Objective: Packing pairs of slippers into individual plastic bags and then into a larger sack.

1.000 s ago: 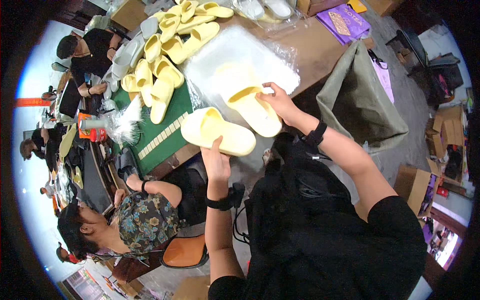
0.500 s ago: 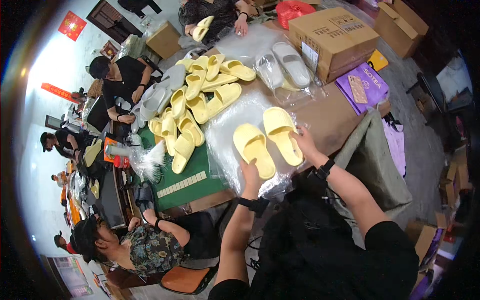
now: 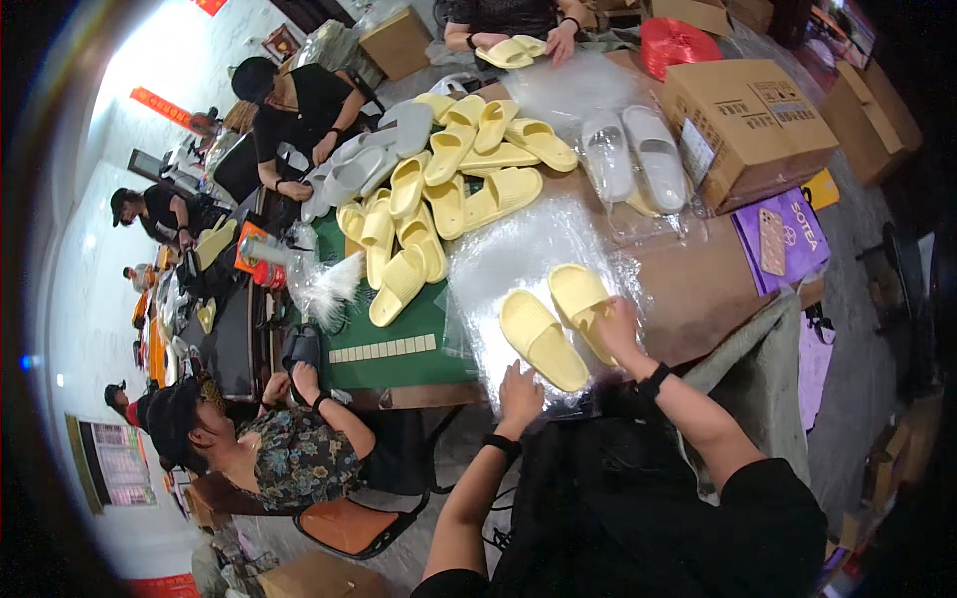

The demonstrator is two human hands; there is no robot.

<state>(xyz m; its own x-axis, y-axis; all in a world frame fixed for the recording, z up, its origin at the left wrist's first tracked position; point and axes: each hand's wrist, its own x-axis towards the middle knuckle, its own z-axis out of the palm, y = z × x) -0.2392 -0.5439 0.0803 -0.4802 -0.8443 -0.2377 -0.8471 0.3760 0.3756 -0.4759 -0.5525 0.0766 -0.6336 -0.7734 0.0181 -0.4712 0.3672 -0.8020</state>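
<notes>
Two yellow slippers lie close together on a stack of clear plastic bags (image 3: 478, 289) at the table's near edge. My right hand (image 3: 620, 331) is on the side of the right slipper (image 3: 576, 289), its fingers closed over the strap edge and partly hidden. Just below the heel of the left slipper (image 3: 543, 342), my left hand (image 3: 520, 397) rests at the bags' near edge, fingers stretched forward and holding nothing. Beyond the bags is a heap of loose yellow slippers (image 3: 454, 149), with grey slippers (image 3: 359, 169) at its left.
Bagged grey slippers (image 3: 655, 149) lie beside a cardboard box (image 3: 748, 130) at the far right. A phone (image 3: 772, 242) rests on a purple bag (image 3: 802, 239). One co-worker (image 3: 269, 439) sits at my left; others work across and farther left. A grey sack (image 3: 763, 349) hangs at the right.
The yellow pair has come down onto the bags and closer together. My left hand has let go of the left slipper and drawn back toward me. The view has shifted.
</notes>
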